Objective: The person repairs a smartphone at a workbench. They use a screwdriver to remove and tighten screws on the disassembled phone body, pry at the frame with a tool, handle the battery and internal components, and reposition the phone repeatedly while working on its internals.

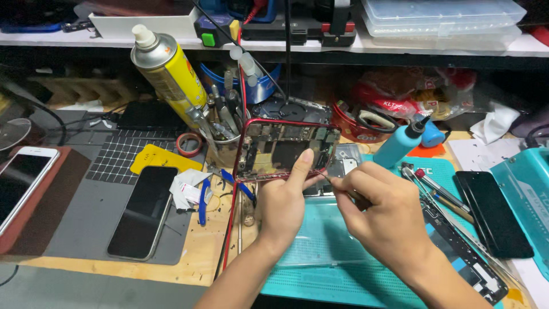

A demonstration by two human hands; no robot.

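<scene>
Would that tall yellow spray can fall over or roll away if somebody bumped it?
Probably yes. The yellow spray can is tall and narrow and already stands tilted among the tools in the metal cup, so a bump could likely tip it. Its round metal body would probably roll and feel slippery. It looks stiff, not squashy.

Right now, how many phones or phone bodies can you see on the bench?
4, perhaps more hidden: opened red-framed phone held by left hand; black phone on grey mat; white phone far left; black phone right.

Tool tip (327, 178) — too small
</scene>
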